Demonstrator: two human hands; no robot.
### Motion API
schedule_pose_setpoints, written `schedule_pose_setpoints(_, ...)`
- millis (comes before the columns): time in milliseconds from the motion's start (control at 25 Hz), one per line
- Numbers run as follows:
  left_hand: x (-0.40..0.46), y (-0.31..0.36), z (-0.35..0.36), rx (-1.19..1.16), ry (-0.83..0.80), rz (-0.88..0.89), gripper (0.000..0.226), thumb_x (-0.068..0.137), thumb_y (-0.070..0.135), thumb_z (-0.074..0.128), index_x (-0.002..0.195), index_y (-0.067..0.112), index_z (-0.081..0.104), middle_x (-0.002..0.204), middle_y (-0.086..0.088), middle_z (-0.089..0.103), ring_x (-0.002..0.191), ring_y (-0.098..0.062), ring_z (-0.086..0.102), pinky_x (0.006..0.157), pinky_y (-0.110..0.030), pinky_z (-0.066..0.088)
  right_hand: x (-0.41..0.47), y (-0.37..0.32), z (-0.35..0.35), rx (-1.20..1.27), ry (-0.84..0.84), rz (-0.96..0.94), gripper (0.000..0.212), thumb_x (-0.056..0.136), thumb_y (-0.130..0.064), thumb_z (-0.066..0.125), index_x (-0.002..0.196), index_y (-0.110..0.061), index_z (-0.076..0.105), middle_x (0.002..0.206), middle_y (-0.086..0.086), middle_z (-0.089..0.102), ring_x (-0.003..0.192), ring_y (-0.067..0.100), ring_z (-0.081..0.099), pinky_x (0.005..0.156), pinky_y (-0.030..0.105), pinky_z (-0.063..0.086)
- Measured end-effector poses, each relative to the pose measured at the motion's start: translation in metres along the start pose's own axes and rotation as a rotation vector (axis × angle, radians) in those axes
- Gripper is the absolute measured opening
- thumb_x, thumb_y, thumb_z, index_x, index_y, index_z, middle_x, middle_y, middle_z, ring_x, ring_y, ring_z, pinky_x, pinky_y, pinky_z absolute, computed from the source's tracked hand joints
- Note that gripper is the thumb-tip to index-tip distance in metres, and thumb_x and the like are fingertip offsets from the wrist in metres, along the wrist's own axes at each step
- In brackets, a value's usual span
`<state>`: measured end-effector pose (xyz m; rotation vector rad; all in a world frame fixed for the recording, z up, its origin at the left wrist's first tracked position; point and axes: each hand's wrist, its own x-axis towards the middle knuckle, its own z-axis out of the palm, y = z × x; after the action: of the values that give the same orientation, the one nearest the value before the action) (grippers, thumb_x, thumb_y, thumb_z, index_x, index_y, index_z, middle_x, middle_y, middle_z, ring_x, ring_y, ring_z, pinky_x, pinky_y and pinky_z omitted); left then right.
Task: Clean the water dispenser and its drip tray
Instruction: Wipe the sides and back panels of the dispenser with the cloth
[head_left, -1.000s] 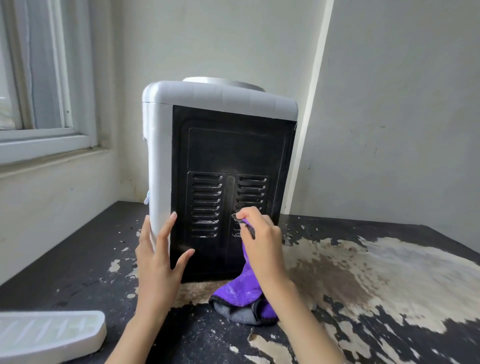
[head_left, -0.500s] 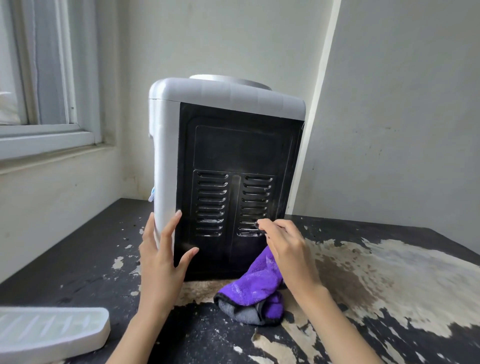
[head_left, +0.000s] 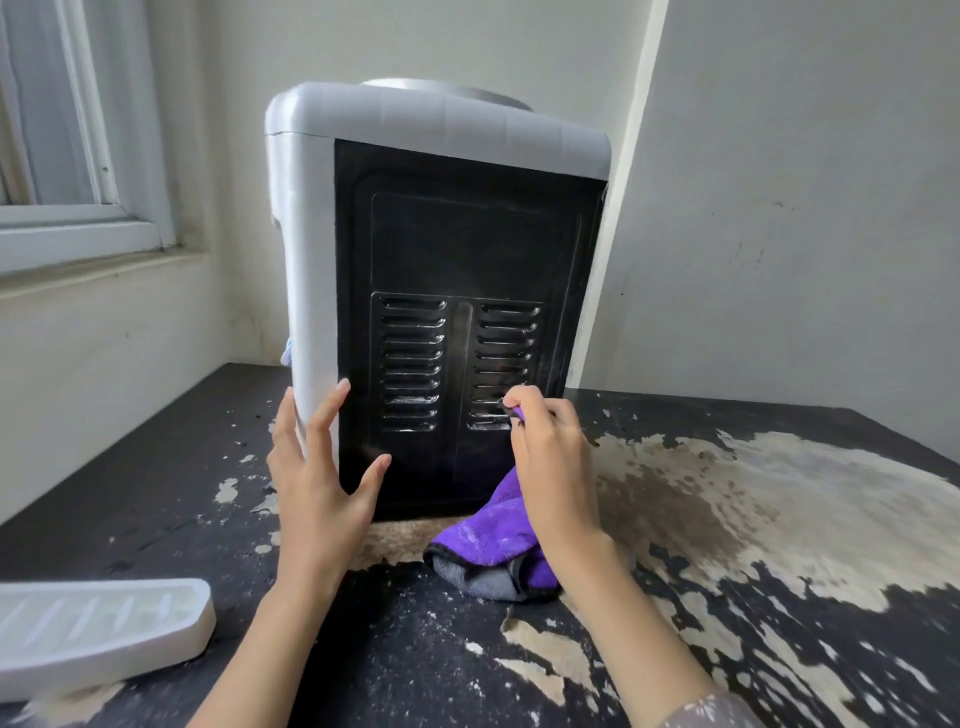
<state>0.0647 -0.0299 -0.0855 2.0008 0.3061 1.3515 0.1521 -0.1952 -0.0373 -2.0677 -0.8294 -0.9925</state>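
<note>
We have the water dispenser (head_left: 436, 291) standing mid-frame on the worktop (head_left: 156, 493), its black back panel (head_left: 467, 249) turned toward us. Our left hand (head_left: 317, 483) lies flat and open against the lower left corner, fingers spread on the white side and thumb on the black panel, steadying the unit. Our right hand (head_left: 550, 467) pinches a corner of the purple cloth (head_left: 493, 535) between curled fingertips and works it into the lower slots of the right-hand vent (head_left: 506, 364); the rest of the cloth trails down and bunches on the worktop below.

Over the last second that pinched corner dipped from the vent slots toward the right and is now back at the lowest slots, while the left hand has kept its place. We judge this as slot-by-slot detailing of the back, so the broad wiping here looks mostly done.

The drip tray (head_left: 98, 629) lies apart at lower left, cut off by the frame edge. The dispenser's front, taps and far sides are hidden, so we cannot tell how clean they are. Inside the slots little can be made out beyond glints.
</note>
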Motion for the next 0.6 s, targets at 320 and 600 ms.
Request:
schedule_pose_setpoints(320,-0.001,0.000,-0.004,-0.002,-0.030,-0.018,0.080,0.078,0.013,0.075,0.139,0.041,0.032,0.151,-0.005,0.016,0.140,-0.017,0.015,0.108,-0.031,0.015,-0.004,0.005,0.002,0.415,-0.149,0.055,0.028,0.084,0.005,0.060,0.099,-0.017,0.066,0.097,-0.001,0.070,0.094,0.007,0.065,0.085,0.018,0.050)
schedule_pose_setpoints(600,0.002,-0.001,-0.004,-0.013,-0.046,0.004,0.082,0.077,0.012,0.076,0.137,0.042,0.029,0.150,-0.007,0.015,0.142,-0.015,0.013,0.113,-0.035,0.016,-0.024,0.030,0.005,0.251,0.084,-0.018,0.033,0.080,0.009,0.065,0.107,-0.011,0.068,0.099,0.006,0.063,0.084,0.008,0.064,0.082,0.009,0.047)
